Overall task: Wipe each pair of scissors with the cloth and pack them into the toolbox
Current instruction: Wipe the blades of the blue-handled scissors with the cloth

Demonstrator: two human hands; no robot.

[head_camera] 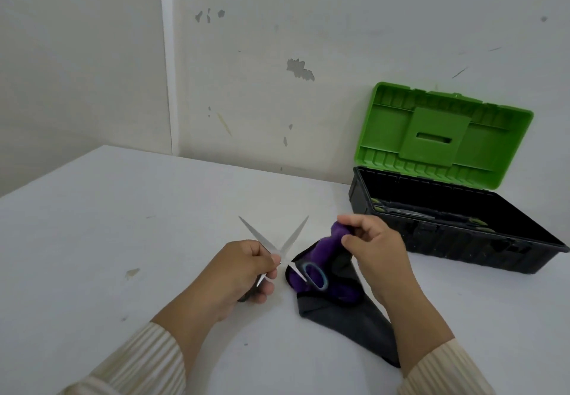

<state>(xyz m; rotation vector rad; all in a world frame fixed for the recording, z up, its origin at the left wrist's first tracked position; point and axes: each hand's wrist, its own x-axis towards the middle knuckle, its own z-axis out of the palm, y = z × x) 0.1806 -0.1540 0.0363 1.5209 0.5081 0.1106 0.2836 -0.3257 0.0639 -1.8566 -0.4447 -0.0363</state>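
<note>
My left hand [246, 268] grips a pair of scissors [293, 237] near the pivot and one handle. Its silver blades are spread wide and point away from me, and its other handle, a blue-grey loop, lies over the cloth. My right hand [373, 246] pinches up a fold of the purple and dark grey cloth [336, 302], which trails down onto the table. The toolbox [462, 240], black with a green lid standing open, sits at the right against the wall. Other scissors [404, 211] lie inside it.
A white table [138, 225] carries everything, with a small stain at its left. A scuffed white wall runs right behind the toolbox, and the table's left edge falls away at the far left.
</note>
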